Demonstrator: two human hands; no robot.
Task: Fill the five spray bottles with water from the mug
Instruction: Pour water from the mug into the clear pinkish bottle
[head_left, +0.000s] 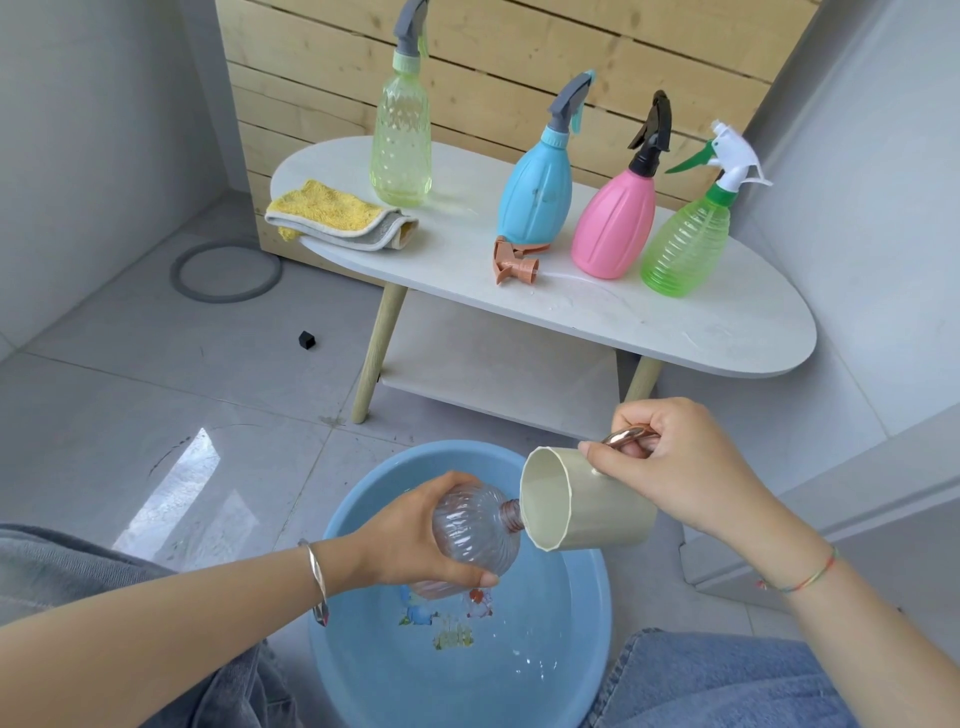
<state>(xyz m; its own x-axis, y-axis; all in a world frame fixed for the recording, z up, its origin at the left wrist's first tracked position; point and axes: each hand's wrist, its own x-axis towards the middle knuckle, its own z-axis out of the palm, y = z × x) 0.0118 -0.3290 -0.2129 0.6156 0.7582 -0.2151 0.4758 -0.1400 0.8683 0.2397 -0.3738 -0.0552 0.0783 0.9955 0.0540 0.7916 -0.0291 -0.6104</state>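
Tipping mug (587, 501) with right hand (670, 467) gripping handle; left hand (415, 530) holds clear bottle (470, 530) slanted over blue basin (587, 613) (catches spills).

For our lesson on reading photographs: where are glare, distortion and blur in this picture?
Head view: glare patch on the floor tiles left of the blue basin; wide-angle lens bows the edge of the white table and tilts the walls; shadows soft; mug and clear bottle sharp, no evident blur.
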